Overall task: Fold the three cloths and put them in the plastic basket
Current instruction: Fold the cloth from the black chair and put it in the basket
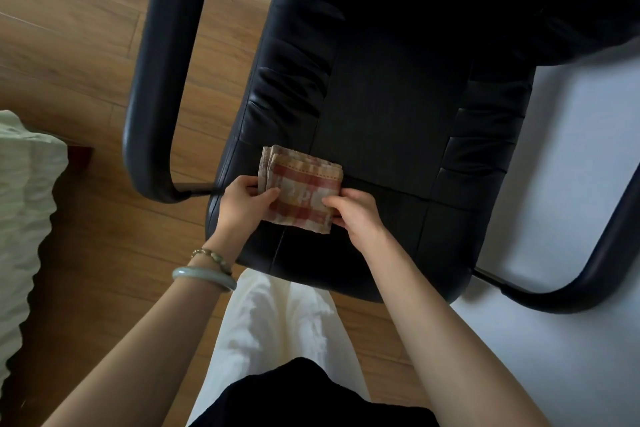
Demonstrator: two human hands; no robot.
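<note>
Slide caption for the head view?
Folded red-and-tan cloth pinched by left hand and right hand over a black chair seat.

The cloth [304, 191], checked in red, orange and cream, was folded into a thick square of several layers, resting near the front left of the black chair seat [381, 114].

**A:** Can anyone read anything here? The only candidate I see is the cloth [304, 184], it's got pale shapes on a red band.

**B:** Yeah, squinted at it. They look kinda like letters, but they're blurry. The left hand [242, 204] and right hand [356, 215] pinch the cloth at either side and cover the ends of that band. Can't make out one word.

**A:** So nothing legible?

**B:** Nope, nothing readable.
</note>
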